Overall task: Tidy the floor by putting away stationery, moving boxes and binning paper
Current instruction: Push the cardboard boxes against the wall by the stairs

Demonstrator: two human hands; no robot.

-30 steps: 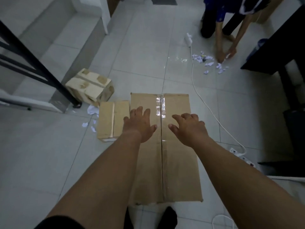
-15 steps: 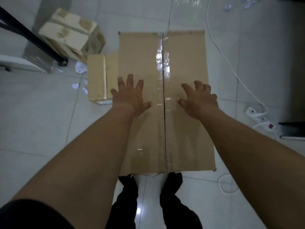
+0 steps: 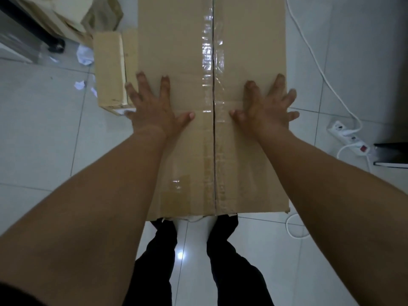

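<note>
Scraps of torn white paper (image 3: pixel 80 85) on pale tiled floor (image 3: pixel 39 133) far left, small brown cardboard box (image 3: pixel 110 71) touching the left side of the large taped brown cardboard box (image 3: pixel 187 51). Left hand (image 3: pixel 152 107) flat, fingers spread over its left edge; right hand (image 3: pixel 268 107) likewise at the right edge, neither gripping. White power strip (image 3: pixel 346 135) and cable right, open tile between. Hands now wider apart than half a second ago, view closer

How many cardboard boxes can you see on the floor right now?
3. The large taped box lies under both spread hands; a small box sits against its left side; a pale box lies at the top left, cut off by the frame. Others may sit outside the view.
</note>
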